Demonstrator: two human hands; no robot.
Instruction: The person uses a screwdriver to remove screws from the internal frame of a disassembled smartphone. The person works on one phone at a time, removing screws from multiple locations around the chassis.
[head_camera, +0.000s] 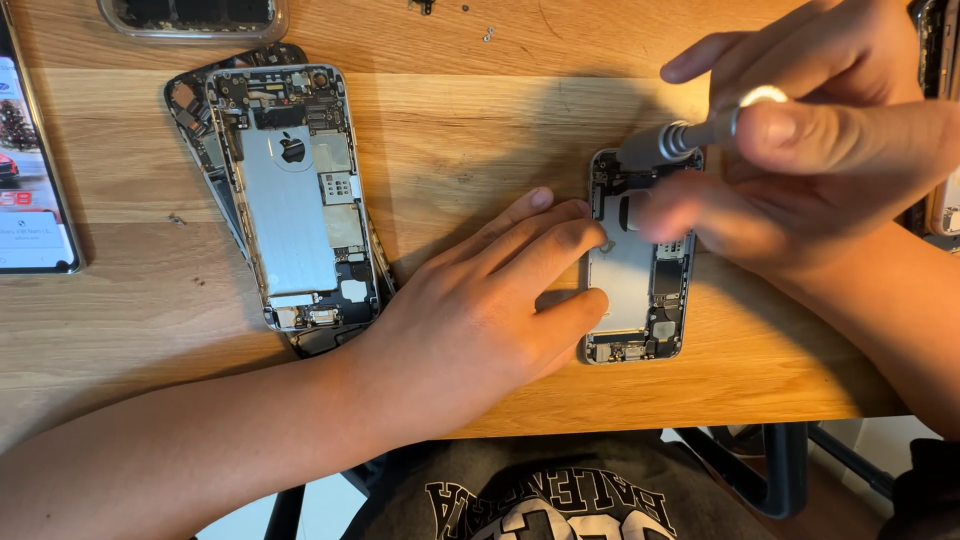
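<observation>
Lying flat on the pale wooden tabletop (460, 130), the small opened silver phone shell with exposed inner parts (640, 270) is set with its long axis running away from the person, its top end toward the far side of the table. The left hand (490, 300) is spread palm-down just beside the shell's left edge; its fingers (560, 235) are extended and close together, the tips touching the shell's rim and nothing being gripped. The right hand (810, 150) is curled above the shell's upper end and is closed around a slim silver metal screwdriver (690, 135), pinched between thumb and fingers. The tool is held slanting down and to the left, its tip pointed at the shell's top portion; whether the tip is in contact cannot be told, as it is blurred. The shell therefore lies below and to the left of the right fingers. A larger opened silver phone shell (295, 195) is seen well apart at the left.
</observation>
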